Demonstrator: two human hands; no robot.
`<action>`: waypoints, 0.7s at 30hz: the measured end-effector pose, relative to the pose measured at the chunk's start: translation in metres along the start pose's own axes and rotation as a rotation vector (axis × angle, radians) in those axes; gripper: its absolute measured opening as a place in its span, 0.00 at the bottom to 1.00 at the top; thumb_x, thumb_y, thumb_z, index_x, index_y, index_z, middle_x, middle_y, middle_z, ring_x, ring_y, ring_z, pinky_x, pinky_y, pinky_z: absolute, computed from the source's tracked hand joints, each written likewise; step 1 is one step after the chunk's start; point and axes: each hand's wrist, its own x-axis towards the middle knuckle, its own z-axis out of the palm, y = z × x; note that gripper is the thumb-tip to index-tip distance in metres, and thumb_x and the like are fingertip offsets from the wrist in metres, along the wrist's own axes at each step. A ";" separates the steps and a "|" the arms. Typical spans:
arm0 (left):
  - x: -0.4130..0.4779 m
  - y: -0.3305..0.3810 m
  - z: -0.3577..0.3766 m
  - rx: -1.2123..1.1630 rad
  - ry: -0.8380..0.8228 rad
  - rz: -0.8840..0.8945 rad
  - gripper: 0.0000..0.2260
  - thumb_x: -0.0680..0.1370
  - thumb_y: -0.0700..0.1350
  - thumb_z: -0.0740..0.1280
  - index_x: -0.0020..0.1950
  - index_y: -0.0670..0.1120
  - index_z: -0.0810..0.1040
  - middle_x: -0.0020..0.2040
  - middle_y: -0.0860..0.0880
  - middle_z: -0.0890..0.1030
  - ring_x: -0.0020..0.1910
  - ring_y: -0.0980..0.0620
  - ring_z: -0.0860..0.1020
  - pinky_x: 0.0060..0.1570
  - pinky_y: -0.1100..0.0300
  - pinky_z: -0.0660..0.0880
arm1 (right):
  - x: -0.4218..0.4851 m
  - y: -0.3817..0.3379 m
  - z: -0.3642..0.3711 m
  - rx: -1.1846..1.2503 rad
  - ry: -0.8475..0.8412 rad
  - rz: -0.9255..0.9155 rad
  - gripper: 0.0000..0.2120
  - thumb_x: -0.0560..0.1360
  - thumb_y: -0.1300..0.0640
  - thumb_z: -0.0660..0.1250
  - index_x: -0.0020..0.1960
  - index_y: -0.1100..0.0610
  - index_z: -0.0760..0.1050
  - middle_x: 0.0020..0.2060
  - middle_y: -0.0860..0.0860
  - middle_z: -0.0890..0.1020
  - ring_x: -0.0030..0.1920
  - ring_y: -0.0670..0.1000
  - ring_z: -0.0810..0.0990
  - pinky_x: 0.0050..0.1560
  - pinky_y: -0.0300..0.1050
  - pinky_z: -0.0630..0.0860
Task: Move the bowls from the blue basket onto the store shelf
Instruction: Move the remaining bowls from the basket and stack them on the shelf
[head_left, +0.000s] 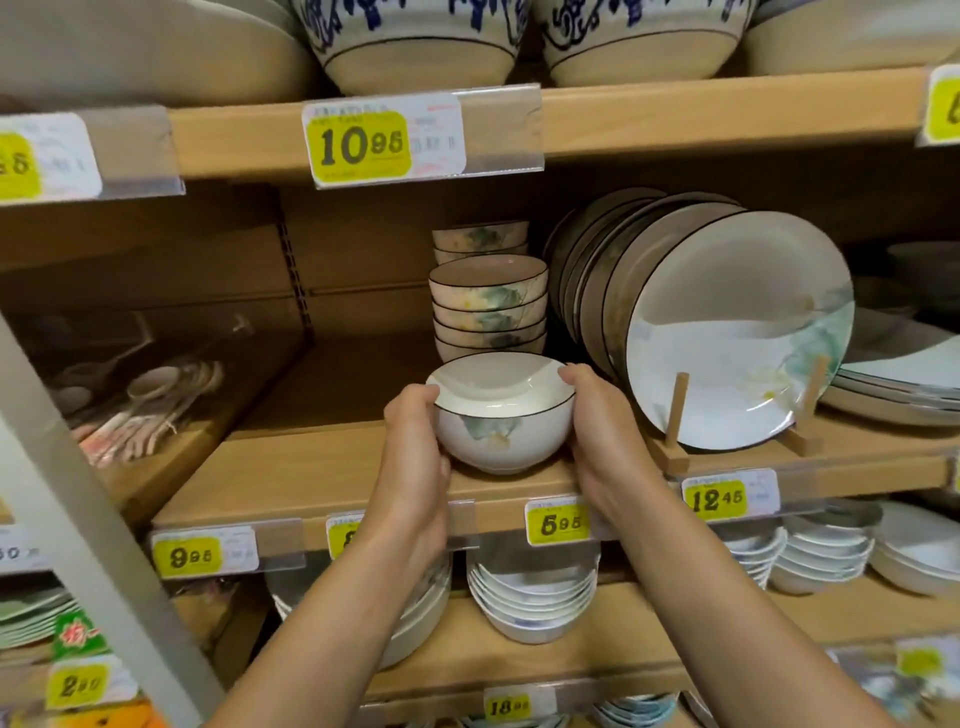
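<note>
Two hands are setting a bowl (501, 415) at the front of the store shelf (311, 478).

The left hand (415, 447) and right hand (597, 426) are curling round opposite sides of the bowl, thumbs lying on its dark-lined rim; it is sitting on or just over the wooden board near the front lip, and I cannot tell whether it is touching; the blue basket is not showing. The glaze is looking smooth and slick, the round wall narrowing to a small foot; released this near the lip, it could be tipping off; pushed back hard, it could be chipping the matching stack (488, 306) behind; the right hand could be brushing the plates (727, 332) leaning in the wooden stand (675, 410).
</note>
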 end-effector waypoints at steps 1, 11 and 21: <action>0.006 0.007 -0.001 0.017 0.035 0.006 0.12 0.77 0.51 0.60 0.55 0.48 0.76 0.47 0.50 0.84 0.49 0.53 0.80 0.40 0.63 0.76 | -0.002 0.003 -0.002 -0.015 0.017 -0.030 0.12 0.75 0.52 0.60 0.47 0.52 0.81 0.50 0.54 0.84 0.52 0.52 0.81 0.53 0.49 0.76; 0.008 0.003 -0.012 0.089 -0.124 0.006 0.13 0.79 0.49 0.59 0.52 0.62 0.82 0.50 0.57 0.85 0.52 0.59 0.81 0.49 0.60 0.77 | 0.000 0.000 0.009 0.008 0.045 0.012 0.11 0.78 0.54 0.58 0.50 0.51 0.78 0.50 0.51 0.84 0.51 0.49 0.80 0.51 0.46 0.77; 0.012 0.009 -0.001 0.082 -0.161 -0.041 0.14 0.80 0.51 0.57 0.58 0.50 0.79 0.52 0.52 0.85 0.52 0.55 0.82 0.55 0.54 0.76 | 0.007 0.010 0.014 0.025 0.075 -0.058 0.14 0.78 0.50 0.59 0.60 0.53 0.76 0.49 0.46 0.82 0.50 0.47 0.80 0.42 0.40 0.74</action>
